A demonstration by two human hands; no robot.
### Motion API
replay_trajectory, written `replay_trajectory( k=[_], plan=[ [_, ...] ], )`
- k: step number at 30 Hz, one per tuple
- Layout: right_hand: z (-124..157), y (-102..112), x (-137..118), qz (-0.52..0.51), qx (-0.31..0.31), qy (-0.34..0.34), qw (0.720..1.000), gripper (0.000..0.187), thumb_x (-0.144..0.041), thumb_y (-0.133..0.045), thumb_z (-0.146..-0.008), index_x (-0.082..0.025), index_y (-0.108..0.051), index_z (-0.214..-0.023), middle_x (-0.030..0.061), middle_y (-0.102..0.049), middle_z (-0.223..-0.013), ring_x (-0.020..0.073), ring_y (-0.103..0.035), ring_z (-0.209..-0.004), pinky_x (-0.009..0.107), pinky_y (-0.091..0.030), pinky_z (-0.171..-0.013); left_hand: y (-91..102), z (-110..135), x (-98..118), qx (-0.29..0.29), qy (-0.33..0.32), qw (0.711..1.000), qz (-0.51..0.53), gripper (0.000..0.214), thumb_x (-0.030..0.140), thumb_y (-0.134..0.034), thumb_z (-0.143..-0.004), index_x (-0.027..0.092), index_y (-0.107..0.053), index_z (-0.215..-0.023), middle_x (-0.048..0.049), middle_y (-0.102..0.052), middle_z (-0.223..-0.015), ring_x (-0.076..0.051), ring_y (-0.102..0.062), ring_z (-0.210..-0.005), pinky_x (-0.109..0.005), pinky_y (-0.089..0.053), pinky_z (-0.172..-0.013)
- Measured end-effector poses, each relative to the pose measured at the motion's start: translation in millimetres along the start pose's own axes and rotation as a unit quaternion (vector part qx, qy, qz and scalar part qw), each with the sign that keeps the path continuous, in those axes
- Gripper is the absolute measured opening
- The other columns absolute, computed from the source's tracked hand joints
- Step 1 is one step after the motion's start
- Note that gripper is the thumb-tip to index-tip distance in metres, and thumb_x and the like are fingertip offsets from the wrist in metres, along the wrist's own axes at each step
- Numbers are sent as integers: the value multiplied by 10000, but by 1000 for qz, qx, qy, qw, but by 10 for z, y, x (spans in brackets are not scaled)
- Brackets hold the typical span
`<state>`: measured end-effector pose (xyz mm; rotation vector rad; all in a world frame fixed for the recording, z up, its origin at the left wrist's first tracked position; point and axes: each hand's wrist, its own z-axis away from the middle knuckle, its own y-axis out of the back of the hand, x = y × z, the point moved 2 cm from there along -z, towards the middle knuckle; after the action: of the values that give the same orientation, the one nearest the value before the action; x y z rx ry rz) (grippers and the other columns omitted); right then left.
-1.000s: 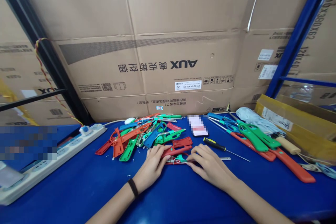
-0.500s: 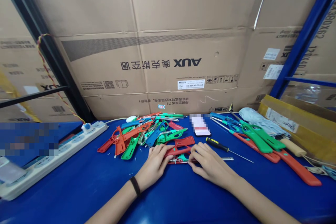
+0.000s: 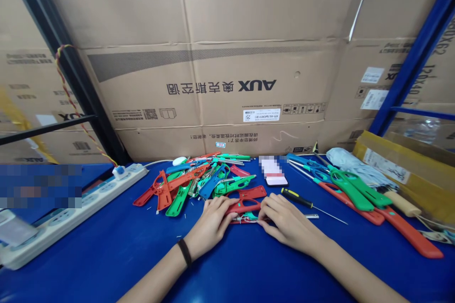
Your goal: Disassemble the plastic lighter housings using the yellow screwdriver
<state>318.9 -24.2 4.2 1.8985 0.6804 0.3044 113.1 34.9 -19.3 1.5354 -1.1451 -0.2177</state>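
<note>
On the blue table [image 3: 106, 251], my left hand [image 3: 209, 225] and my right hand [image 3: 287, 220] both grip a red plastic handle piece with a small teal and metal part [image 3: 245, 210] between them. Fingers of both hands are curled and pinch its ends. Just behind it lies another red handle shell [image 3: 253, 192]. A black wristband [image 3: 185, 252] sits on my left wrist.
A heap of red, green and blue handle shells [image 3: 192, 182] lies behind my left hand. A screwdriver [image 3: 309, 201], a phone [image 3: 274, 176], assembled long tools [image 3: 355, 191], a folded umbrella [image 3: 359, 170] and a yellow box [image 3: 408, 170] are to the right. A power strip [image 3: 71, 208] is left; cardboard boxes [image 3: 220, 80] behind.
The view has shifted slightly, so everything sits a little further right. Both hands stay on the red piece with only small finger movements.
</note>
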Motion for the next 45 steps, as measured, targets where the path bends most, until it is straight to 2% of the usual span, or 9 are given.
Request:
replay_trajectory(
  k=[7, 14, 21, 24, 29, 35, 39, 45],
  plan=[
    [19, -38, 12, 2, 19, -11, 1000, 67, -149, -512, -873, -196, -530, -829, 15, -589, -821, 170, -530, -766, 320, -404, -740, 17, -18, 14, -3, -5, 1000, -10, 311, 262, -399, -958, 266, -459, -1263, -64, -571, -1134, -224, -513, -1048, -373, -379, -899],
    [20, -94, -5, 45, 68, 43, 996, 116, -113, -483, -870, -185, -562, -825, 23, -599, -781, 174, -519, -725, 307, -394, -671, 29, -8, 38, -6, -7, 1000, -6, 311, 258, -394, -958, 267, -458, -1263, -67, -570, -1148, -224, -515, -1052, -374, -379, -899],
    [83, -136, -34, 64, 48, 56, 995, 174, -98, -458, -856, -174, -608, -904, 47, -606, -805, 197, -517, -752, 340, -431, -713, 34, -9, 49, -10, -4, 1000, -2, 317, 268, -378, -961, 267, -470, -1265, -82, -572, -1146, -233, -522, -1023, -399, -390, -885],
    [109, -141, -70, 28, 43, 8, 999, 187, -101, -464, -843, -180, -611, -925, 54, -608, -831, 208, -529, -783, 362, -444, -743, 42, -14, 53, -11, -5, 1000, 3, 318, 263, -378, -961, 265, -473, -1264, -84, -574, -1149, -233, -520, -1024, -404, -390, -888],
    [123, -130, -105, -111, 42, -137, 984, 179, -107, -516, -808, -217, -641, -872, 17, -581, -737, 187, -545, -739, 316, -467, -676, 52, -6, 59, -1, -1, 1000, 6, 314, 280, -387, -961, 271, -481, -1260, -75, -575, -1149, -224, -522, -1022, -395, -400, -894],
    [115, -102, -79, -177, 24, -187, 966, 171, -168, -544, -830, -240, -698, -850, 3, -603, -695, 176, -569, -716, 310, -464, -687, 55, 7, 34, 4, -3, 1000, 12, 320, 303, -389, -966, 283, -475, -1274, -63, -572, -1156, -215, -521, -1047, -371, -413, -908],
    [124, -41, -28, -172, -7, -161, 972, 189, -202, -541, -861, -277, -702, -926, -5, -623, -731, 165, -574, -742, 295, -461, -705, 54, 11, 20, 6, -3, 1000, 23, 316, 304, -410, -961, 299, -476, -1270, -45, -574, -1151, -204, -521, -1061, -354, -422, -915],
    [195, 57, -28, -85, -42, -54, 994, 279, -195, -517, -881, -295, -645, -1108, 16, -620, -822, 180, -567, -815, 300, -466, -740, 63, 5, 33, 2, -2, 999, 42, 321, 327, -399, -963, 296, -483, -1271, -57, -578, -1145, -215, -517, -1061, -377, -428, -921]
  ],
)
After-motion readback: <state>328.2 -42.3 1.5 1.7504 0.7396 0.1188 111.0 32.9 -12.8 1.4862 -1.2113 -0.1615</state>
